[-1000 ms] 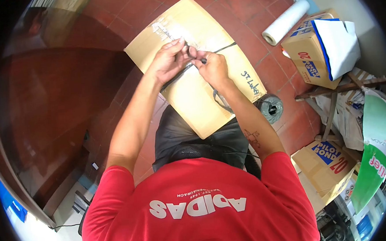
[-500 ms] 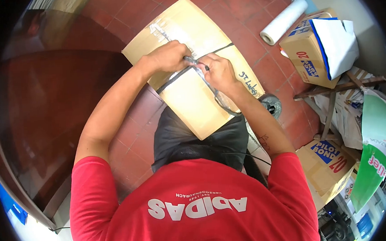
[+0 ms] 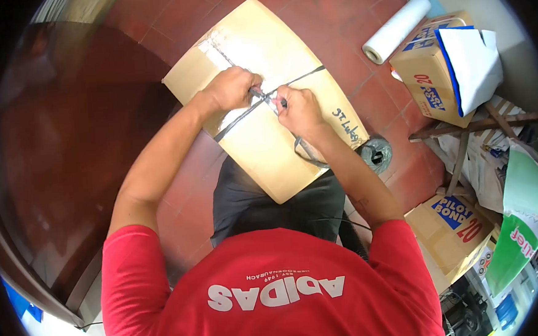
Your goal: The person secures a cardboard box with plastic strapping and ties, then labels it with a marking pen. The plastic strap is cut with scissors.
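A taped brown cardboard box (image 3: 287, 56) rests against my knees on the red tile floor, with black handwriting near its right edge. A dark plastic string (image 3: 300, 77) runs across its top. My left hand (image 3: 230, 87) is closed on the string where it crosses the box's middle. My right hand (image 3: 299, 107) is also closed on the string, just right of the left hand, and a loop of string hangs below its wrist toward the spool (image 3: 376, 152) of grey string on the floor.
A dark wooden table (image 3: 64, 149) fills the left side. A white plastic roll (image 3: 396, 29) lies at the back right. Cardboard boxes (image 3: 430, 81) marked 20, a wooden stool frame (image 3: 476, 124), papers and a green sign (image 3: 522, 220) crowd the right.
Both hands stayed at the box's middle, working the string; the left elbow swung outward and the hands shifted slightly. The box has turned a little toward the left.
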`<state>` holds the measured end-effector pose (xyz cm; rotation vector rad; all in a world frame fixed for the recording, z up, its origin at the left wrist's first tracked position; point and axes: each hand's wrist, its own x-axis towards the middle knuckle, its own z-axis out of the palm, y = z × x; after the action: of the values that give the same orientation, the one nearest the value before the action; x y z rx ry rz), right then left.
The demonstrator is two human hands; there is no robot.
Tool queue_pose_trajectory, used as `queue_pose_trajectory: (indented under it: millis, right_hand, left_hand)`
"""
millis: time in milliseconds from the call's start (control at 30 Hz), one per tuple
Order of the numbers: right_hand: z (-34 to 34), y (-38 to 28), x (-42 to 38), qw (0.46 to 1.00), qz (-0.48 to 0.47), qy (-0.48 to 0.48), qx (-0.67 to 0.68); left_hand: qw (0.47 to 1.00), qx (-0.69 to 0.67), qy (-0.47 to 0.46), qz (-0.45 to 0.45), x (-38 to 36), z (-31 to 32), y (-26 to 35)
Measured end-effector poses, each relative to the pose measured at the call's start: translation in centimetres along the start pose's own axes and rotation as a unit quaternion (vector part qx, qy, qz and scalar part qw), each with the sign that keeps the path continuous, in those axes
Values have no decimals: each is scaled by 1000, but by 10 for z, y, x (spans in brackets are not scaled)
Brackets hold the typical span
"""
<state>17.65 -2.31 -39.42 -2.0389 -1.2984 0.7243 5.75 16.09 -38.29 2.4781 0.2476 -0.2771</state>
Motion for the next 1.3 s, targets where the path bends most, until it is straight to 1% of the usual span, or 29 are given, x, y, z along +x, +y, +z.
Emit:
queue_pose_trajectory:
  millis: [33, 100, 133, 200, 233, 300, 333, 400, 467, 533, 567, 600, 633, 667, 700, 767, 800, 833, 900, 933, 967, 1033, 1067, 1100, 1133, 1167, 1200, 1300]
  right_hand:
    - [0, -1, 0, 1000, 2, -4, 0]
    - [1, -6, -3, 999, 38, 15, 19]
    - [5, -3, -4, 999, 35, 15, 19]
    - [12, 6, -7, 999, 7, 49, 19]
    - [10, 5, -8, 999, 8, 47, 18]
    - [9, 2, -9, 985, -91, 128, 65]
    - [8, 4, -9, 985, -93, 127, 68]
    - [3, 8, -12, 991, -129, 41, -22]
    - [8, 11, -11, 990, -126, 43, -39]
    - [10, 13, -11, 990, -124, 46, -57]
    - [10, 14, -11, 989, -126, 48, -62]
    - [11, 15, -12, 988, -129, 49, -65]
    - [12, 14, -12, 988, -130, 48, -62]
    - [11, 13, -13, 989, -126, 46, -62]
    - [10, 13, -14, 989, -123, 44, -64]
    - [9, 12, -15, 991, -112, 33, -63]
    - [8, 11, -16, 993, -100, 22, -62]
    - [9, 11, -16, 993, -101, 23, -62]
    - [10, 11, -16, 993, -98, 33, -58]
    - [10, 11, -16, 993, -98, 33, -58]
    - [11, 11, -16, 994, -94, 38, -52]
    - [12, 12, -14, 994, -89, 43, -46]
    - [13, 13, -13, 994, -87, 53, -36]
    - [14, 15, -13, 994, -84, 63, -26]
    - [14, 14, -12, 994, -84, 65, -26]
    - [13, 14, -12, 994, -86, 71, -13]
    - [13, 13, -12, 993, -87, 76, 1]
    - [15, 14, -10, 992, -86, 89, 17]
  left_hand:
    - [1000, -4, -1, -1, 2, 3, -1]
    - [1000, -13, 4, -9, -1, 8, -2]
    - [1000, -8, 11, -15, -1, 9, -2]
    - [1000, 1, 9, -20, 3, 9, -3]
    - [1000, 5, 2, -29, 1, 8, 1]
    - [999, 1, 1, -40, -1, 4, 8]
    - [999, 1, 3, -49, -2, 1, 10]
    - [998, 1, 0, -56, -3, 0, 13]
    - [998, 1, -1, -58, -3, 3, 12]
    - [992, -102, 50, -60, -7, 5, 11]
    - [992, -100, 51, -60, -7, 1, 9]
    - [941, -290, -32, -171, -7, -4, 6]
    - [835, -465, -112, -272, -10, -8, 4]
    - [760, -586, -97, -264, -17, -8, 6]
    - [760, -586, -96, -264, -20, -8, 8]
    - [628, -711, -95, -303, -26, -8, 11]
    - [614, -710, -92, -333, -27, -7, 14]
    - [615, -710, -91, -332, -27, -3, 18]
    - [633, -678, -58, -368, -26, 9, 28]
    - [662, -661, -56, -350, -27, 10, 30]
    - [662, -661, -56, -350, -27, 13, 33]
    - [787, -534, -39, -304, -26, 17, 45]
    - [824, -484, -26, -294, -22, 29, 41]
    - [825, -483, -26, -293, -23, 40, 38]
    - [896, -378, 38, -231, -27, 43, 45]
    - [946, -263, 102, -163, -29, 45, 50]
    - [946, -266, 84, -168, -30, 43, 51]
    - [945, -266, 81, -172, -26, 44, 50]
